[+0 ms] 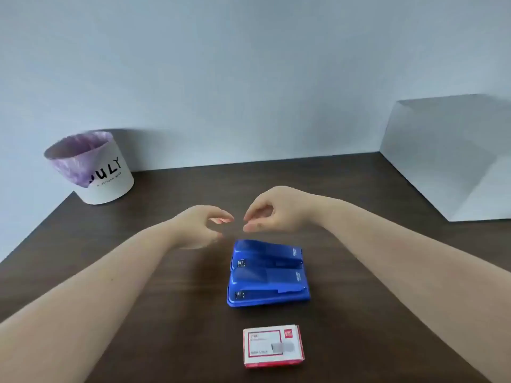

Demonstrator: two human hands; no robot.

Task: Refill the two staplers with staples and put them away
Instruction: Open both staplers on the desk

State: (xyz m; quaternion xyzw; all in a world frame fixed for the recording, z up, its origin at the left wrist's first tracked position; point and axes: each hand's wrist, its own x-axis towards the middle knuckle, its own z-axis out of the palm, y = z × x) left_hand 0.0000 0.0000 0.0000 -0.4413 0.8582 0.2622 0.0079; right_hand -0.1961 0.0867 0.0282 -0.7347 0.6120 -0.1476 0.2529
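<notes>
1. Currently we are holding both hands above the table (143, 272), beyond the staplers; the left hand (199, 226) and the right hand (272, 211) are facing each other with fingers loosely curled, partly spread, and gripping nothing.
2. We are keeping the fingertips of the two hands near each other but apart, and neither hand is touching any item.
3. We are finding the far stapler (266, 254) and the near stapler (267, 288) just below the hands, lying side by side and touching or nearly so, both closed, noses pointing left.
4. We are judging each stapler to be rigid, smooth blue plastic over metal, moderately heavy for its size and somewhat slippery; we are advising a hold across the body's two long sides, with the other hand lifting the top cover at the nose end.
5. We are locating the staple box (273, 346) nearer to us, closed and lying flat; it is looking like light, crushable card, so we are advising a gentle hold on its side edges.
6. We are noting a white bin (94, 172) at far left and a white paper bag (453, 158) at far right.
</notes>
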